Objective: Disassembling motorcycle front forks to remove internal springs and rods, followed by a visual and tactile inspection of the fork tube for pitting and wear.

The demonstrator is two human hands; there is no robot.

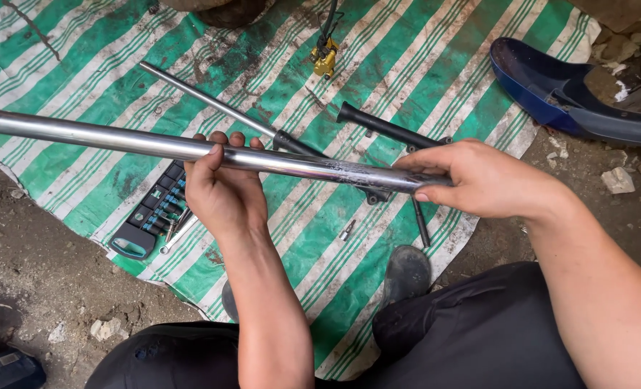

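A long shiny chrome tube (104,138) runs from the left edge to the middle, held level above the ground. My left hand (223,184) grips it near its middle, fingers curled over the top. My right hand (482,176) is closed round its right end, thumb underneath. Below the tube, on the green and white striped tarp (407,65), lie a thinner chrome rod with a black end (205,99) and a black tubular part (385,128). A small bolt (347,230) rests on the tarp between my hands.
A rail of sockets and a spanner (154,212) lie left of my left hand. A brass-coloured fitting on a black hose (325,61) sits at the top. A blue plastic panel (572,90) lies on the dirt at the right. My feet rest on the tarp's near edge.
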